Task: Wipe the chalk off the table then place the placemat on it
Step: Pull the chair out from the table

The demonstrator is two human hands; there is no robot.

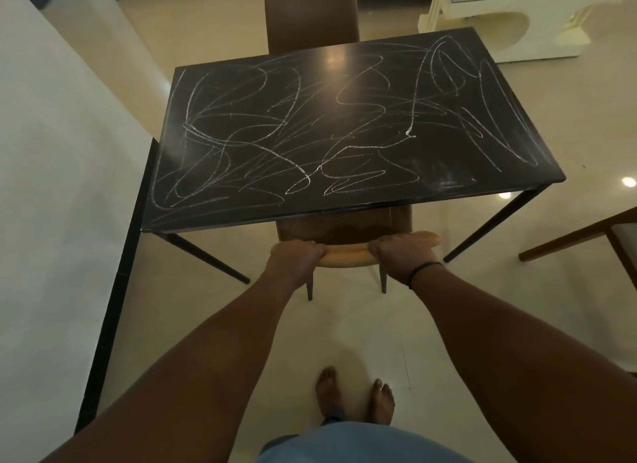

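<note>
Pale glossy floor tiles (213, 31) run under everything, with a white wall (51, 152) along the left and a white shelf unit (499, 25) at the far right.

From the head camera, the only view, the dark table (537, 181) stands on thin black legs, its top covered nearly edge to edge with looping white chalk scribbles (275, 131). None of them form letters or words, and no brand or label shows anywhere. A brown chair (310, 14) stands at the far side, and a second chair (348, 252) is tucked under the near edge.

Both hands are on that near chair's top rail. The left hand (296, 256) curls its fingers over the rail left of centre, and the right hand (401, 256), with a dark band at the wrist, grips it right of centre. Bare feet (355, 393) stand on the tiles below.

No cloth or placemat is in view, so wiping has not begun and I cannot say where the mat lies. The chair probably has to come clear before the tabletop can be reached.

As a judgement, the top looks hard, smooth and shiny, so dry chalk should lift easily but smear into dust unless wiped in overlapping strokes. A placemat would likely be light and flexible, best held by two opposite edges and laid flat.
</note>
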